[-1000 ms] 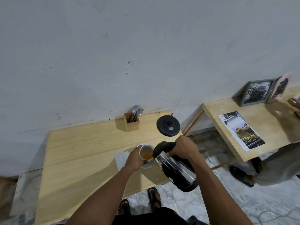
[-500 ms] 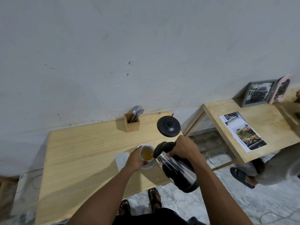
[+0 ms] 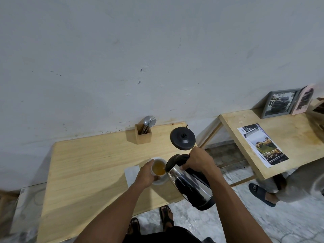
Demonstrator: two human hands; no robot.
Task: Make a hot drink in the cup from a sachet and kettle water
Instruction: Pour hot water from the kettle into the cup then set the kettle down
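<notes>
A white cup [image 3: 158, 167] holding amber liquid stands on a white saucer [image 3: 162, 181] near the front right of the wooden table [image 3: 91, 169]. My left hand [image 3: 146, 174] grips the cup's left side. My right hand [image 3: 198, 160] holds the black handle of a steel kettle [image 3: 190, 185], which is tilted with its spout over the cup's right rim. A pale flat sachet or napkin [image 3: 131, 173] lies just left of the cup, partly under my hand.
The black kettle base [image 3: 182, 138] sits at the table's back right. A wooden holder with spoons [image 3: 142, 134] stands by the wall. A second table [image 3: 280, 137] to the right carries a brochure and framed pictures. Another person's sandalled foot [image 3: 261, 193] is beside it.
The liquid in the cup has risen a little while the kettle stays tilted over it. The person at the right has shifted away from the second table.
</notes>
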